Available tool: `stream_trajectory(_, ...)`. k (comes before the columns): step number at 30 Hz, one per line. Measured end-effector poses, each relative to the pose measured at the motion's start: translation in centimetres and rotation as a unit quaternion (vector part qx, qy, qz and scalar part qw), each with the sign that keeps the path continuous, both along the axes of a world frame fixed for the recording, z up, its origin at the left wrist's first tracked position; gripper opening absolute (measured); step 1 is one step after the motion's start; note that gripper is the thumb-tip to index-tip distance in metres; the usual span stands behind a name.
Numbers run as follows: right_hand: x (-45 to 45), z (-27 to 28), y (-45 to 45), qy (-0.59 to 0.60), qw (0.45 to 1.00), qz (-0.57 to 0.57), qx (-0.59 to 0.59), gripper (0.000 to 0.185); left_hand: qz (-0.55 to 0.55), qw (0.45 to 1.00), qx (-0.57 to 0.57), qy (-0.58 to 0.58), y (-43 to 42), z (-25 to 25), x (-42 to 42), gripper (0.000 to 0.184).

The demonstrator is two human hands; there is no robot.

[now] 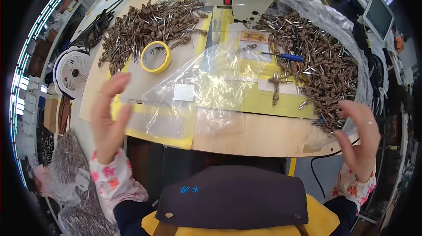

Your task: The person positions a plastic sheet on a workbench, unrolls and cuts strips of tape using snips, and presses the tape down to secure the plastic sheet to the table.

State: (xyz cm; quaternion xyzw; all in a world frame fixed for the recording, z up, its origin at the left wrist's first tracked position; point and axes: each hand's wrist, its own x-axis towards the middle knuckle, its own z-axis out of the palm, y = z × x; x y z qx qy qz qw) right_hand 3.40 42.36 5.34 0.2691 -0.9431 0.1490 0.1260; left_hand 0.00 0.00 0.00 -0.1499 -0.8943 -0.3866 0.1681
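My left hand (pixel 110 119) is raised over the left front of the table with thumb and fingers apart, holding nothing. A roll of yellow tape (pixel 166 62) lies beyond it. Beside the right-hand pile of brown knotted cords with metal tips (pixel 327 66), my right hand (pixel 364 137) is curved, its thumb and fingers apart and nothing between them. Whether it touches the pile's edge I cannot tell. Between my hands a clear plastic bag (pixel 215 86) lies spread on the table, with a small white label (pixel 183 92) on it.
A second pile of brown cords (pixel 145 27) covers the back left. The machine (pixel 250 0) stands at the back middle. A blue-handled screwdriver (pixel 290 57) and a single knotted cord (pixel 276 91) lie by the right pile. A white fan (pixel 72 72) is at the left.
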Motion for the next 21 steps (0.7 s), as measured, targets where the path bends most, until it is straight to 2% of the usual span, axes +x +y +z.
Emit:
stream_trajectory(1, -0.5, -1.3, -0.5, -0.012, 0.997, 0.039, 0.071, 0.048, -0.023, 0.993, -0.112, -0.001, 0.3, -2.4, -0.3, 0.045)
stream_trajectory(3, -0.9, -3.0, -1.7, -0.074, 0.992, 0.069, 0.070, 0.048, -0.057, 0.979, -0.198, -0.003, 1.1, -5.4, -0.4, 0.052)
stream_trajectory(5, -1.2, -4.2, -3.1, -0.102, 0.988, 0.091, 0.070, 0.044, -0.060, 0.956, -0.287, 0.003, 1.5, -6.2, -1.1, 0.054)
stream_trajectory(8, -1.1, -6.7, -6.2, -0.091, 0.981, 0.146, 0.084, 0.031, -0.073, 0.922, -0.379, 0.028, 2.6, -7.8, -2.4, 0.055)
stream_trajectory(10, -0.4, -7.9, -8.3, -0.188, 0.957, 0.197, 0.104, 0.043, -0.100, 0.902, -0.418, 0.049, 2.8, -8.0, -3.3, 0.053)
stream_trajectory(14, 0.3, -10.8, -10.5, -0.190, 0.955, 0.218, 0.065, 0.036, -0.135, 0.930, -0.339, 0.036, 1.6, -9.5, -5.0, 0.046)
stream_trajectory(16, -0.2, -11.1, -10.8, -0.203, 0.956, 0.202, 0.063, 0.033, -0.130, 0.944, -0.305, 0.006, 1.9, -8.8, -5.3, 0.041)
stream_trajectory(19, -0.6, -10.8, -11.2, -0.197, 0.963, 0.178, 0.054, 0.028, -0.184, 0.963, -0.197, -0.029, 3.7, -6.1, -4.2, 0.034)
stream_trajectory(21, -0.7, -11.4, -11.7, -0.184, 0.968, 0.169, 0.039, 0.027, -0.185, 0.943, -0.273, 0.035, 4.8, -6.3, -4.1, 0.032)
